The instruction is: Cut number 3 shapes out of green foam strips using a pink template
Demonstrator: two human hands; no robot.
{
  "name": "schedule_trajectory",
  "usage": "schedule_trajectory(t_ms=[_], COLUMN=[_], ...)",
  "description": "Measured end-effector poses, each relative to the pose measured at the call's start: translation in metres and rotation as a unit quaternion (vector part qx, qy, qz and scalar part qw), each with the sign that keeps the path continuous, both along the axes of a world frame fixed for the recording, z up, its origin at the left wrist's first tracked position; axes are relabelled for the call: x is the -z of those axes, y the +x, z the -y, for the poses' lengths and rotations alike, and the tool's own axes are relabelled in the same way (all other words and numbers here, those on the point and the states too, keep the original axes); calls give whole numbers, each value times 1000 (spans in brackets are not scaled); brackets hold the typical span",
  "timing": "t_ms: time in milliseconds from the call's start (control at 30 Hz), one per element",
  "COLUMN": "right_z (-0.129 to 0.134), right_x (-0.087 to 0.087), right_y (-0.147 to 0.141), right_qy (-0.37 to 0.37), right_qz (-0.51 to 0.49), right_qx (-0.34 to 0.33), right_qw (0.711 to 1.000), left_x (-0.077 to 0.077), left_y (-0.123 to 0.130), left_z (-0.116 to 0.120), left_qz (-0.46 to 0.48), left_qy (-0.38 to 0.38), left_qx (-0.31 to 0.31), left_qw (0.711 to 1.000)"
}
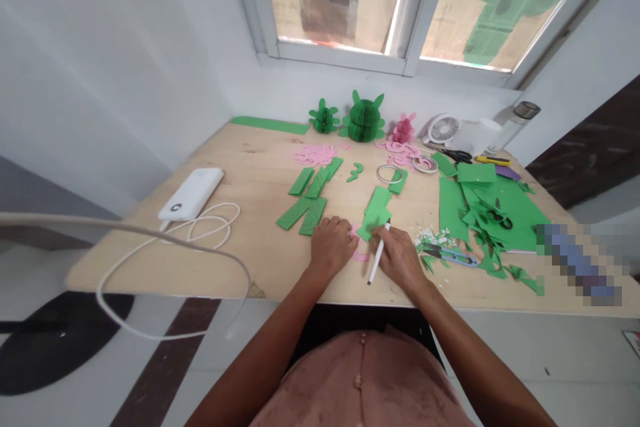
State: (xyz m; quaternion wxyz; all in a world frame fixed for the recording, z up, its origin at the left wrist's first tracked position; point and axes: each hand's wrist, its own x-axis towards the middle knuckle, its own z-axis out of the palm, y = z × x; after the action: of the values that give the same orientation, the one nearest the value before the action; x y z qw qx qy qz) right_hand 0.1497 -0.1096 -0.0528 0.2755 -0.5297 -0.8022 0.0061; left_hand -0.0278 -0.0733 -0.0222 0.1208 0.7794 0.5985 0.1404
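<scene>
My right hand (400, 255) grips a white pen (379, 255), tilted with its dark lower end toward me. My left hand (334, 243) is closed, its fingertips on a pink paper cutout (361, 256) that partly hides under them. Between my hands and just beyond them lie green paper pieces (379, 203), the nearest one touching the fingers' area. Green paper strips (301, 212) lie beyond my left hand. A small curly green cutout (355, 172) rests farther back.
Pink cutouts (317, 155) and paper figures (363, 119) stand at the back. To the right are snips (457, 256), green scraps (493, 247), black scissors (460, 155), a yellow cutter (493, 160), a fan (443, 128) and a bottle (515, 125). A power bank (193, 193) with a cable lies left.
</scene>
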Motion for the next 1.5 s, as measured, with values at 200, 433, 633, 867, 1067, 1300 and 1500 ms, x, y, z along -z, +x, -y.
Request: schedule_trajectory(t_ms=[200,433,633,867,1067,1300,1500], right_z=[2,5,6,5,-12,-43,-47], right_x=[1,-1,-5,-5,-16,-33,-35], right_y=[-1,0,3,4,13,23,30], right_qy=[10,9,-3,-14,-19,-45,-49], right_qz=[15,22,24,18,33,117,172], right_qx=[4,1,-10,-9,-23,-88,-91], right_qw=[1000,1000,1000,1000,999,988,980], left_x=[2,4,9,19,25,26,28], left_y=[6,1,-4,-9,-11,-11,-11], left_z=[1,3,8,12,15,14,13], left_qz=[-2,-2,5,39,68,81,83], left_qy=[3,18,53,84,98,103,102], left_qx=[-28,-15,14,33,33,32,28], left_qw=[1000,1000,998,995,992,991,991])
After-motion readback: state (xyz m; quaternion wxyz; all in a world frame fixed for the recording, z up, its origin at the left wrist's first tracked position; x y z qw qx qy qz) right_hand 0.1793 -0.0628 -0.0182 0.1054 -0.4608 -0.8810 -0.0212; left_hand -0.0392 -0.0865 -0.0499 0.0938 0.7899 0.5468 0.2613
